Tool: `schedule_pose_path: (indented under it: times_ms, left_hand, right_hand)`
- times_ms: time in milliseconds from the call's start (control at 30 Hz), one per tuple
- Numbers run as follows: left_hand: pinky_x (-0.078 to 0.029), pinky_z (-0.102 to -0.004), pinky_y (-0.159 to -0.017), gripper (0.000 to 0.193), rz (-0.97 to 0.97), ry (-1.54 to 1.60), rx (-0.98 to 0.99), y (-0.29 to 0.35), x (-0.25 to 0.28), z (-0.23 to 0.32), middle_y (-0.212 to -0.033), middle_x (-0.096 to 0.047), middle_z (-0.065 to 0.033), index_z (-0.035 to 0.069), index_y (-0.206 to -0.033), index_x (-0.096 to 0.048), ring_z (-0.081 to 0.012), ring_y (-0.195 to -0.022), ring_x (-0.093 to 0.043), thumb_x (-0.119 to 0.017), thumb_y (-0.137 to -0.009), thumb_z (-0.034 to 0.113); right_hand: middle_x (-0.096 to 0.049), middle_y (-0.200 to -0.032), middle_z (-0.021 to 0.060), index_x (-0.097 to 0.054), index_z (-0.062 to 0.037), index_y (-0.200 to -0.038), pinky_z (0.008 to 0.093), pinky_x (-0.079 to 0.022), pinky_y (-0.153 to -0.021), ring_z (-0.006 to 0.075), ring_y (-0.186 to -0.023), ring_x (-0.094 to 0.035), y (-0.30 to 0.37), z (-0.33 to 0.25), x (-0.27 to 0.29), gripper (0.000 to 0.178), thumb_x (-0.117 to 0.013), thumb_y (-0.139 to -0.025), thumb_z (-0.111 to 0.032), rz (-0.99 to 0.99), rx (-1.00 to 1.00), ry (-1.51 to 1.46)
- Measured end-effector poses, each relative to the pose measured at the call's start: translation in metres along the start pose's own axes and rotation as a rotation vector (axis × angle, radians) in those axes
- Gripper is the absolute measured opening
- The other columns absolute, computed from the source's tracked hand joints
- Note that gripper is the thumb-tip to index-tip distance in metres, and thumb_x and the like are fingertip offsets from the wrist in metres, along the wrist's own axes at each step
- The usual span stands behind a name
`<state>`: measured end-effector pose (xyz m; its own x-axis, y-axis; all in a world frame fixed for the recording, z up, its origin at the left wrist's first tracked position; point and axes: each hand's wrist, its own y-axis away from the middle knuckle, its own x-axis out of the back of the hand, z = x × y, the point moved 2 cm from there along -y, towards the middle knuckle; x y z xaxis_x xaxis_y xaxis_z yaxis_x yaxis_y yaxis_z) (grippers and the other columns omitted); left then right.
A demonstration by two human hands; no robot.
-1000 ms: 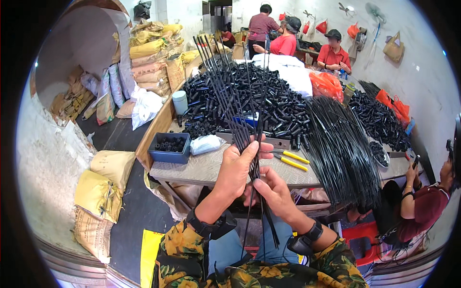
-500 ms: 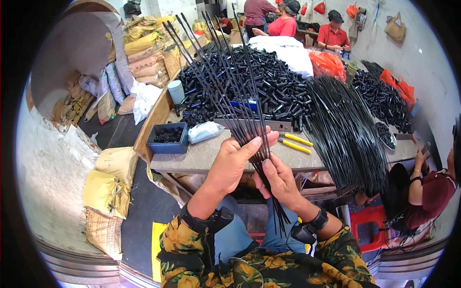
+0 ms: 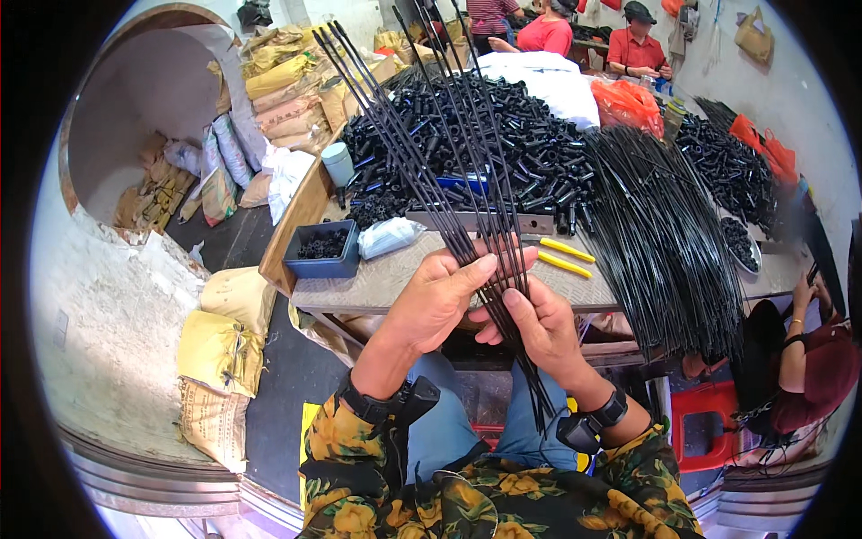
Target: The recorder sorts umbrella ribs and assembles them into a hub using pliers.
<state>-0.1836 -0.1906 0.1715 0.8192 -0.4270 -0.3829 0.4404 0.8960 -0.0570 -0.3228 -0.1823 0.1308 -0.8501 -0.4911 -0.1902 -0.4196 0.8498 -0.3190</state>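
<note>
Worktable (image 3: 359, 292) beyond hands. Left hand (image 3: 437, 296), right hand (image 3: 548, 328) closed around black rods (image 3: 460, 244). Apparent step: steadying; next move likely needs even grip.

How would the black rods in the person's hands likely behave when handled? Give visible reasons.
The black rods are probably fairly stiff: their long upper lengths run nearly straight beyond the left hand. They might splay if the grip loosened, since their tops fan apart. Being slender, each is likely light.

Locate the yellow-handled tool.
In the head view, the yellow-handled tool lies on the tabletop, just beyond the right hand, left of the big pile of black rods.
</note>
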Motion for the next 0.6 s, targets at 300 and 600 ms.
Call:
schedule_pose_path:
  times_ms: [300, 600]
  left_hand:
    - [-0.043, -0.0360, -0.092, 0.040, 0.066, -0.005, -0.006, -0.007, -0.011, -0.003, -0.119, -0.052, -0.0205, -0.006, -0.124, -0.041, -0.0249, -0.113, -0.049, -0.047, -0.090, 0.013]
    - [-0.048, -0.0329, -0.084, 0.033, 0.137, 0.062, -0.030, -0.007, -0.019, -0.005, -0.111, -0.057, -0.0171, -0.002, -0.117, -0.049, -0.0217, -0.101, -0.058, -0.052, -0.087, 0.010]
  right_hand:
    - [-0.062, -0.089, 0.0111, -0.045, 0.0019, -0.111, 0.0237, -0.053, -0.060, 0.0137, -0.068, -0.063, 0.008, 0.008, 0.005, 0.023, -0.042, -0.094, -0.013, -0.031, -0.036, -0.073]
    - [-0.059, -0.083, 0.0072, -0.047, 0.0014, -0.103, 0.0198, -0.048, -0.059, 0.0098, -0.066, -0.059, 0.013, 0.003, 0.004, 0.019, -0.047, -0.092, -0.015, 0.174, 0.052, -0.162]
